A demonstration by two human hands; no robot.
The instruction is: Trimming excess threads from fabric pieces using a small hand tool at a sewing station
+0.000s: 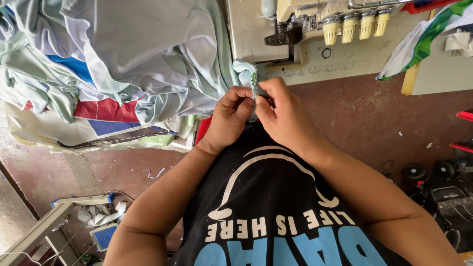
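Both hands pinching a narrow fabric edge at the sewing machine.
The pale fabric strip [254,96] is being gripped between the left hand [230,116] and right hand [283,111], fingertips closed on it, just before the cream sewing machine [295,29]; it is trailing from the pale cloth heap [123,59] piled to the left.

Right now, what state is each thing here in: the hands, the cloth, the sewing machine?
Left hand: closed, pinching the fabric edge.
Right hand: closed, pinching the same edge.
Fabric edge: bunched, held between both hands.
Pile of pale cloth: crumpled, heaped beside the machine.
Sewing machine: nothing under its foot; whether it runs cannot be told.
Thread knobs: four in a row.
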